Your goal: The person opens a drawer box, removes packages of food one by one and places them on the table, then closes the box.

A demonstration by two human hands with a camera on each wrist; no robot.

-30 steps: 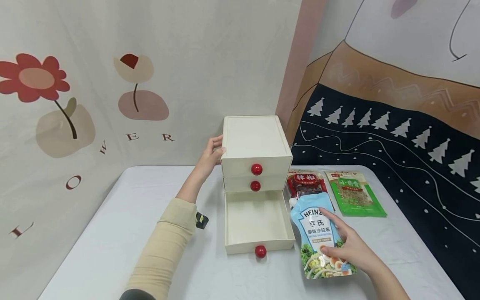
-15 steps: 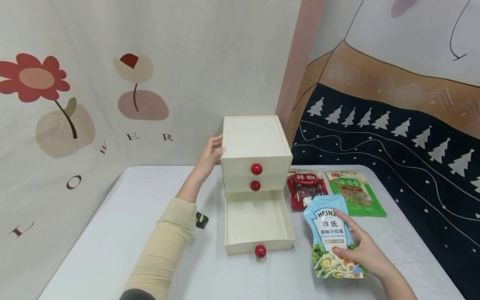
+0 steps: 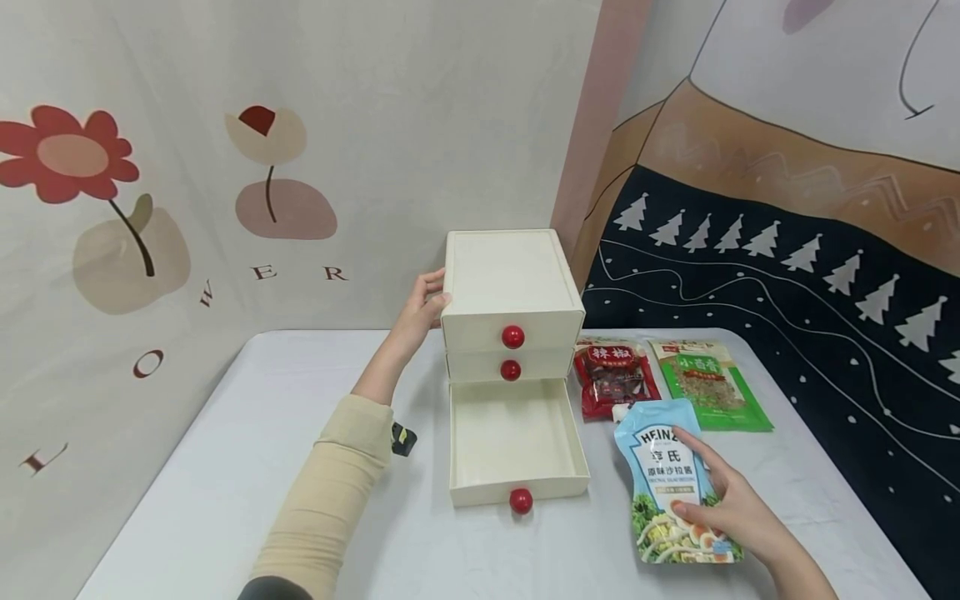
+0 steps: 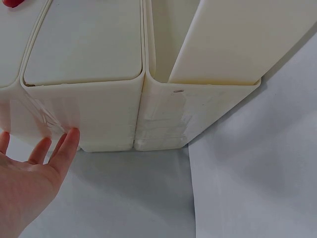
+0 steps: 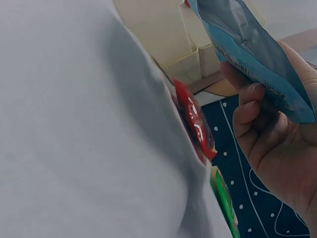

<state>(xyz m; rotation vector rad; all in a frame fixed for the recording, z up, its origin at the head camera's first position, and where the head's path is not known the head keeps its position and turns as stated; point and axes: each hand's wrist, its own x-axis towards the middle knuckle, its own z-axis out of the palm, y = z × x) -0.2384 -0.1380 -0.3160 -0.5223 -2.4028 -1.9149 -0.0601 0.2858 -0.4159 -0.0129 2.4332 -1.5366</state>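
Observation:
My right hand [image 3: 731, 508] grips a blue Heinz salad dressing pouch [image 3: 663, 467] by its right side, thumb on the front. In the right wrist view the fingers curl behind the pouch [image 5: 252, 54], which is off the table. My left hand [image 3: 416, 317] rests its fingers on the left side of a cream drawer cabinet [image 3: 513, 271]. In the left wrist view those straight fingertips [image 4: 72, 136] touch the cabinet's side wall. Its bottom drawer [image 3: 517, 492] is pulled out, with nothing in it; the two upper drawers with red knobs are closed.
Behind the pouch, a red bag of dried chillies [image 3: 611, 379] and a green seasoning packet [image 3: 712, 387] lie on the white table [image 3: 315, 367]. A small black object [image 3: 403, 440] shows by the left sleeve. Printed curtains stand behind the table.
My right hand has carried the dressing pouch to the right and slightly toward me, uncovering more of the red chilli bag. The left hand and the cabinet have stayed put.

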